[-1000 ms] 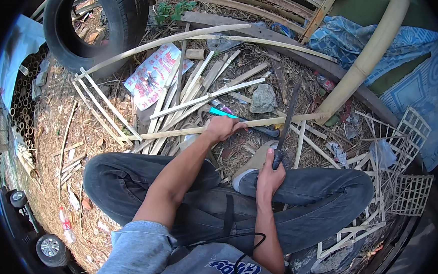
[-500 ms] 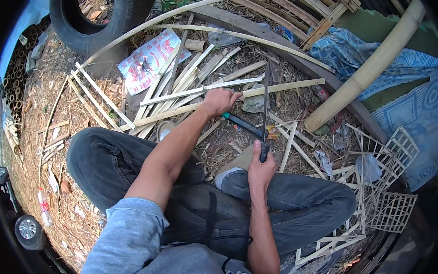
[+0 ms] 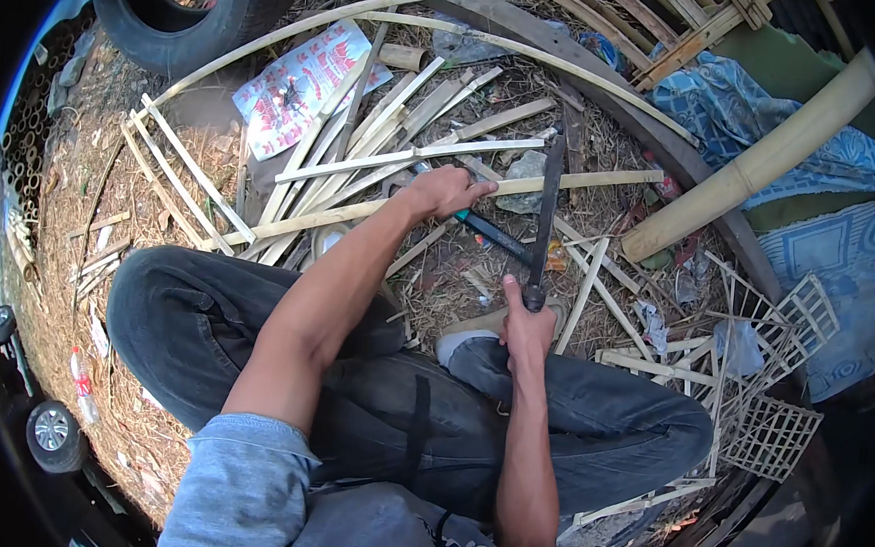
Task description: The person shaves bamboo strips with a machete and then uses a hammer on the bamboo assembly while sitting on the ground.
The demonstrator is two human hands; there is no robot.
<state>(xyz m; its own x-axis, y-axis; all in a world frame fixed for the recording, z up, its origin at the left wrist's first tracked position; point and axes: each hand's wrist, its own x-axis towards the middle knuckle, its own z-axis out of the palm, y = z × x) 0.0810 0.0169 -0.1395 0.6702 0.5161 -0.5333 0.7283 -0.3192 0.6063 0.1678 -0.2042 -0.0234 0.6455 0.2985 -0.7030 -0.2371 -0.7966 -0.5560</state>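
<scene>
- Right hand (image 3: 526, 331) is wrapped tight around the handle of a long knife (image 3: 544, 220), blade pointing away over the straw ground
- Left hand (image 3: 450, 191) grips a bamboo strip (image 3: 361, 214) lying among other strips (image 3: 407, 121), just beside a green-handled tool (image 3: 490, 235)

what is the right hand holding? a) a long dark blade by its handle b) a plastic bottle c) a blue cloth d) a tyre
a: the right hand grips the handle of a long dark blade that points up and away over the bamboo strips.
</scene>
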